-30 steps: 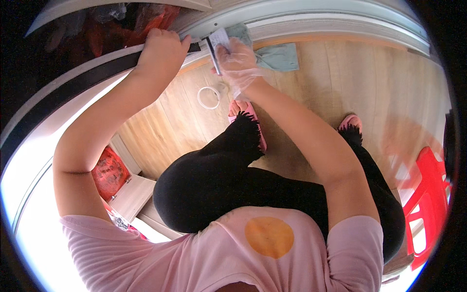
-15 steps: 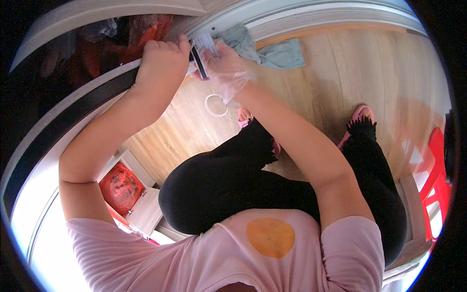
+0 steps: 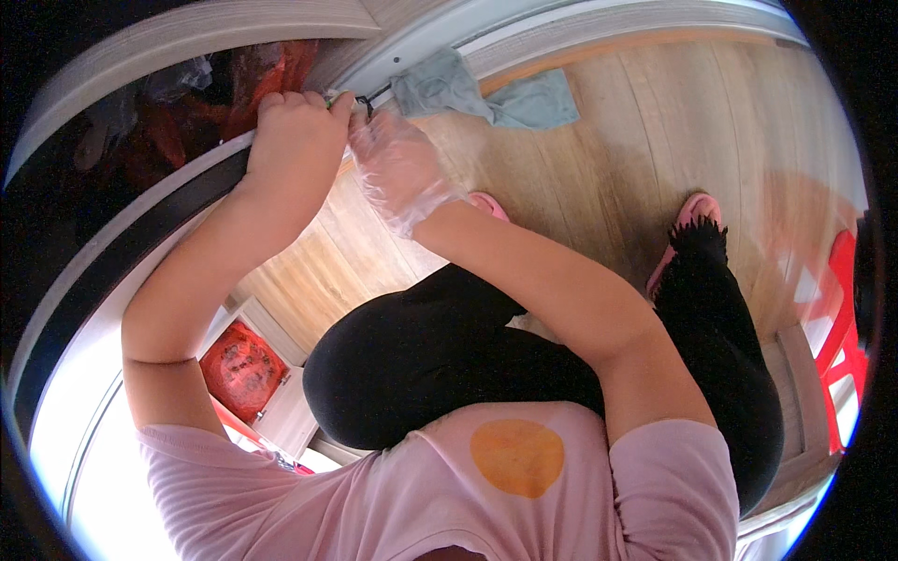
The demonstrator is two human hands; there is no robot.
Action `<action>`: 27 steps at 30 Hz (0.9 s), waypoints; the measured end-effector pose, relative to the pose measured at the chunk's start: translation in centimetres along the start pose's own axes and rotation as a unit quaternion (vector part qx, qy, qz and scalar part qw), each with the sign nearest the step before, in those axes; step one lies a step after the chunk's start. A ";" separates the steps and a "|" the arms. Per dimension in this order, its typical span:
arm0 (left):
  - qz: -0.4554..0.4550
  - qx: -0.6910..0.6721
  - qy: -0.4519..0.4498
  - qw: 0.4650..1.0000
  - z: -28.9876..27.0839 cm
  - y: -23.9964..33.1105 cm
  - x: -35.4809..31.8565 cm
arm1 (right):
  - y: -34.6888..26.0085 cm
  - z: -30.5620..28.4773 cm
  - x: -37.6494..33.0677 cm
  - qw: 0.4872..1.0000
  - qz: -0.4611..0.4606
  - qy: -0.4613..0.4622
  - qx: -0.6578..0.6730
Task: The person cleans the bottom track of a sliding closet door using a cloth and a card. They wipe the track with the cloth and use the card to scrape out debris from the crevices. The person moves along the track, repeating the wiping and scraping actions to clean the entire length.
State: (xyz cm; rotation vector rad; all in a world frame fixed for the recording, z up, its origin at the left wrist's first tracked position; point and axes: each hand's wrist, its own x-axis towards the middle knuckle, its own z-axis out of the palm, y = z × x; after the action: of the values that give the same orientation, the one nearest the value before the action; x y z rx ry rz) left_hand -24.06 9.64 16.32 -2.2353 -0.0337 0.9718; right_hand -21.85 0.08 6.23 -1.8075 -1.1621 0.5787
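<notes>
My left hand (image 3: 301,136), bare, is closed with its fingers curled at the edge of the open drawer (image 3: 178,178). Beside it, almost touching, is my right hand (image 3: 398,168) in a clear plastic glove, its fingers bent toward the left fingertips. A small dark piece (image 3: 364,106) shows between the two hands; what each holds is mostly hidden behind the fingers. Just past the right fingertips, a grey-green cloth (image 3: 435,82) lies against the cabinet base, with another cloth (image 3: 535,99) next to it on the floor.
Red and clear plastic bags (image 3: 262,70) lie inside the dark drawer. At lower left, a red bag (image 3: 245,371) sits in a small open compartment. A red plastic stool-like thing (image 3: 842,346) stands at far right. My pink slippers (image 3: 700,208) rest on the wood floor (image 3: 599,187).
My right hand has moved left, closer to my left hand, and turned over. The white card-like piece with a black stripe and the hanging white ring no longer show.
</notes>
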 end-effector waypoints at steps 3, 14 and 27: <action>-0.007 -0.008 -0.025 1.000 -0.1 0.3 0.2 | 1.1 -1.3 -0.6 0.998 0.018 -0.055 0.033; -0.036 -0.064 0.021 0.997 0.3 0.2 0.2 | 2.2 -5.1 -0.1 0.983 -0.038 -0.169 -0.058; -0.028 -0.072 -0.040 0.996 1.7 2.0 1.8 | 7.7 -8.6 4.3 0.912 -0.287 -0.110 -0.273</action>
State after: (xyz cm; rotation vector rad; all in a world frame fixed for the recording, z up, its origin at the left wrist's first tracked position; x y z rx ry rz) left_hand -24.40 9.64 13.16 -2.3115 -0.2066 1.0570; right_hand -9.76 -1.03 4.19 -1.7273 -2.0699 0.1038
